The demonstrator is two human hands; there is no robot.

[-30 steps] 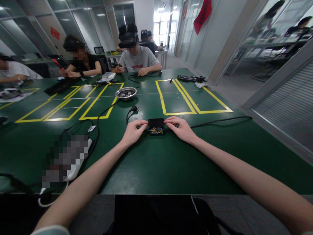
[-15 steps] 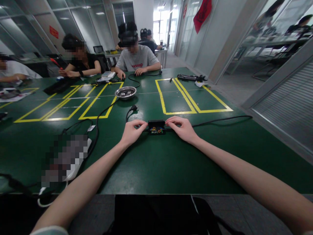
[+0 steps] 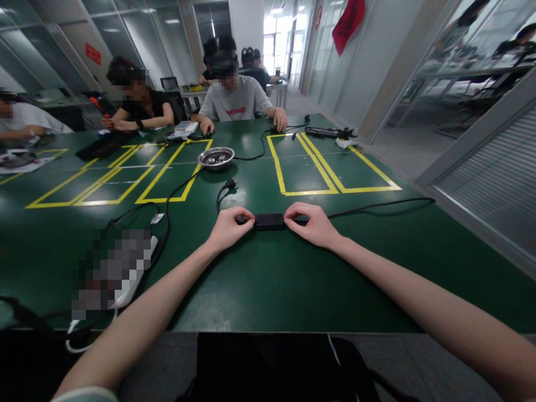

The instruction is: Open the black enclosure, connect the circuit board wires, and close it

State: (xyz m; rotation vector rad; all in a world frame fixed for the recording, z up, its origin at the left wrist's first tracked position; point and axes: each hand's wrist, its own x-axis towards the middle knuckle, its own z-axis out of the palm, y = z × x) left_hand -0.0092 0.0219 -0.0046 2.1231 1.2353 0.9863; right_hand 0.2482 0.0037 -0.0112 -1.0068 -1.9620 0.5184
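A black power adapter case (image 3: 269, 221) rests on the green table (image 3: 268, 279) straight in front of me, its lid down over the inside. My left hand (image 3: 230, 228) pinches the case's left end between thumb and fingertips. At the right end, my right hand (image 3: 310, 223) grips it in the same way. A black cable (image 3: 377, 204) runs off to the right from behind my right hand. Beyond my left hand lies a black plug (image 3: 229, 185) on a bent cable. The circuit board inside the case is hidden.
A metal bowl (image 3: 216, 158) with small metal parts stands farther back. Yellow tape (image 3: 310, 193) marks rectangles on the table. A white power strip (image 3: 136, 279), partly blurred out, lies at the left. Across the table sits a person in a grey shirt (image 3: 238, 100); a folded tripod (image 3: 329, 132) lies nearby.
The case lid, raised with the board showing before, is now down over it. My hands stay at both ends. The person opposite has moved one hand and a cable rightward.
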